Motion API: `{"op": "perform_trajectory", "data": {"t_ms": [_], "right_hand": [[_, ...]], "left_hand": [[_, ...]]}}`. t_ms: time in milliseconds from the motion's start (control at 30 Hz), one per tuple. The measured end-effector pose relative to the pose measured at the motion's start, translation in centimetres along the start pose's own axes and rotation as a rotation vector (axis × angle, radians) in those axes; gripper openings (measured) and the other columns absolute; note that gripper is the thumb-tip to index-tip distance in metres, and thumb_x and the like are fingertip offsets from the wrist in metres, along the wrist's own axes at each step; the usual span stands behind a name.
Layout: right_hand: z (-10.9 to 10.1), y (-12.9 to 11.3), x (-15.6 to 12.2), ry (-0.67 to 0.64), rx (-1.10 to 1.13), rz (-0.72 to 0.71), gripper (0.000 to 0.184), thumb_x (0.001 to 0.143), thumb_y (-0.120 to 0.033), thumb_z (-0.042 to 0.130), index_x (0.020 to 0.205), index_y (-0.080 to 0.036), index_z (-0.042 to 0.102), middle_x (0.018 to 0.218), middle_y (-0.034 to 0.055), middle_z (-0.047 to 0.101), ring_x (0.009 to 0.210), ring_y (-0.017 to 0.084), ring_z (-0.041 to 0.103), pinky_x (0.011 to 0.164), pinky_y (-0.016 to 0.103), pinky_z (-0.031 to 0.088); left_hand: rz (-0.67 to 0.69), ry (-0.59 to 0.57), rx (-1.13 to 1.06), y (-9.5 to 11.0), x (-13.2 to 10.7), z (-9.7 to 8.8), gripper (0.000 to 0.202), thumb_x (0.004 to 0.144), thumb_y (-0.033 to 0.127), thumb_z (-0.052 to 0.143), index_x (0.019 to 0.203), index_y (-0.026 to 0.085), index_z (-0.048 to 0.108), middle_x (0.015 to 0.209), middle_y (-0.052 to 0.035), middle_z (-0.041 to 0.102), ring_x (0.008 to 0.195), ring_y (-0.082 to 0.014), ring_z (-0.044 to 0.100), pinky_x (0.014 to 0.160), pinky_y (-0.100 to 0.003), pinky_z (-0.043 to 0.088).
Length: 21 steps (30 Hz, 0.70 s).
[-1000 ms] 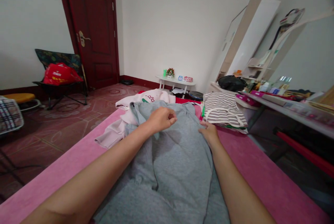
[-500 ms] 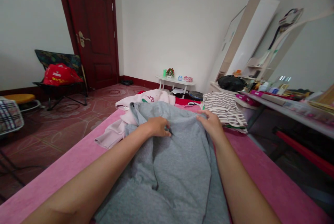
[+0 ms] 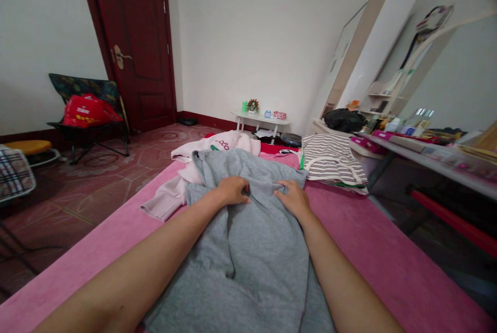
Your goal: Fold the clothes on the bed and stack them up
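A grey soft-fabric garment [image 3: 267,250] lies spread over the pink bed cover, with folds running along its length. Its exact kind is not clear. My left hand [image 3: 233,191] rests on its upper middle, thumb and fingers curled closed on the cloth. To the right, my right hand [image 3: 294,198] pinches the cloth near the garment's right side. A short gap of wrinkled fabric separates the two hands. Partly under the garment's far left edge is a pale pink top [image 3: 229,142] with lettering, one sleeve hanging out to the left.
Folded striped clothes [image 3: 330,159] are stacked on the pink cover [image 3: 357,240] at right. Beyond stands a low white table [image 3: 260,118]. A cluttered dressing table [image 3: 438,159] borders the bed on the right. A folding chair [image 3: 83,84] holds a red bag [image 3: 91,111] near the door.
My right hand has moved left and nearer to me, drawing the garment's right side inward and uncovering more pink cover. My left hand has barely shifted.
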State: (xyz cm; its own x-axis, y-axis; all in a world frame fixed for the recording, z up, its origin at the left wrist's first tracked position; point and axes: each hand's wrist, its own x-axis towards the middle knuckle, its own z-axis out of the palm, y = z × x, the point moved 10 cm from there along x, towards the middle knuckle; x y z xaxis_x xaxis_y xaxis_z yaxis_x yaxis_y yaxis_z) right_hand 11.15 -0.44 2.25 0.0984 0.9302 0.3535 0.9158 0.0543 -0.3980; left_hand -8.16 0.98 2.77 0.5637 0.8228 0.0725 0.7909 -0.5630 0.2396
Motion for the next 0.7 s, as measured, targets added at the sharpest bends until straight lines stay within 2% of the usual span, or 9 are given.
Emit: {"op": "perform_trajectory", "data": {"t_ms": [167,400,700], "right_hand": [[0.0,1.5,0.4,0.07,0.239,0.001,0.029,0.073,-0.033,0.061,0.099,-0.025,0.071,0.102,0.0048,0.065,0.096,0.023,0.06,0.085,0.036,0.045],[0.1,2.8,0.5,0.133,0.469,0.02,0.026,0.068,-0.034,0.063,0.089,-0.023,0.073,0.099,0.0042,0.07,0.098,0.024,0.061,0.091,0.039,0.043],[0.5,4.1,0.4,0.164,0.629,0.05,0.027,0.071,-0.037,0.059,0.087,-0.018,0.072,0.095,0.0074,0.073,0.095,0.025,0.064,0.089,0.038,0.045]], "left_hand": [[-0.011,0.015,-0.03,-0.9,0.3,0.6,0.038,0.071,0.053,0.066,0.097,0.025,0.065,0.093,-0.0031,0.068,0.083,-0.0213,0.064,0.065,-0.026,0.043],[-0.016,0.038,-0.03,-1.0,0.4,0.8,0.037,0.074,0.055,0.062,0.095,0.025,0.064,0.093,-0.0037,0.068,0.083,-0.022,0.063,0.063,-0.026,0.043],[0.005,0.063,0.031,-0.1,-0.1,1.1,0.039,0.081,0.055,0.055,0.102,0.021,0.059,0.106,-0.0083,0.063,0.097,-0.026,0.061,0.077,-0.033,0.046]]}}
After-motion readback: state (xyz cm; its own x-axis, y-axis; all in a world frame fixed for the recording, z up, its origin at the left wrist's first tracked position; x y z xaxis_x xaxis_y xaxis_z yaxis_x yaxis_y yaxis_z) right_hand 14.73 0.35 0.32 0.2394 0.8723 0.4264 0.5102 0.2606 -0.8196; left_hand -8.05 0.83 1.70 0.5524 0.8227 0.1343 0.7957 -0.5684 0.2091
